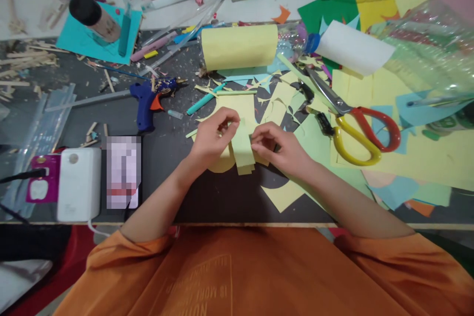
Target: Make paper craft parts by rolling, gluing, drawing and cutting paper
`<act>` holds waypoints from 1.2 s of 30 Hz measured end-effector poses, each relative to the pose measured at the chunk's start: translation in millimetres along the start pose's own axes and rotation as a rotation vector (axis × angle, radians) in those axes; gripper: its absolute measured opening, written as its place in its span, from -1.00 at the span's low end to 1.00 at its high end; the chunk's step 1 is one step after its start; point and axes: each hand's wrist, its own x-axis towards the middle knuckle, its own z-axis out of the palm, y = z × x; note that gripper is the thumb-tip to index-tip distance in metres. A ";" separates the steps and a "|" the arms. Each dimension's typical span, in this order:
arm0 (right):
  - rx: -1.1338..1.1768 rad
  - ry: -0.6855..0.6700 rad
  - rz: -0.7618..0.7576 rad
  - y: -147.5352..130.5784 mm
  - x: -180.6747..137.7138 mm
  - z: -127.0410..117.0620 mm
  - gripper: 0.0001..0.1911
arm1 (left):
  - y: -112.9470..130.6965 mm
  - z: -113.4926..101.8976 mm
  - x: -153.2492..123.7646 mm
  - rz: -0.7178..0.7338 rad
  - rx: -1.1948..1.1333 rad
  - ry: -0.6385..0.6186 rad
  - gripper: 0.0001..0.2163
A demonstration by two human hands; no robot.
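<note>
Orange shirt [244,276] foremost, narrowly curled hands [212,136] flank a pale paper strip [243,147], grip unclear.

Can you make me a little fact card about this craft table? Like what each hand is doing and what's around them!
Left hand: fingers curled at the pale green paper strip; exact grip unclear
Right hand: fingers bent, at the strip's right edge; touching or not, can't tell
Left side: blue glue gun, white power bank, phone
Right side: scissors with one red and one yellow handle
Beyond the hands: bottle wrapped in yellow paper
Tabletop: dark, scattered with paper scraps
</note>
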 end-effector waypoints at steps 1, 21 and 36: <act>-0.093 -0.009 -0.061 0.7 0.4 -0.3 -0.94 | -2.2 -0.9 0.8 0.046 0.067 -0.021 -0.92; -0.528 -0.125 -0.406 10.1 4.0 -6.0 -0.77 | -15.6 -3.5 1.9 0.267 0.363 0.007 -0.77; -0.586 0.034 -0.428 11.0 3.8 -9.3 -0.69 | 22.2 5.6 -74.9 0.446 0.825 -0.239 -0.59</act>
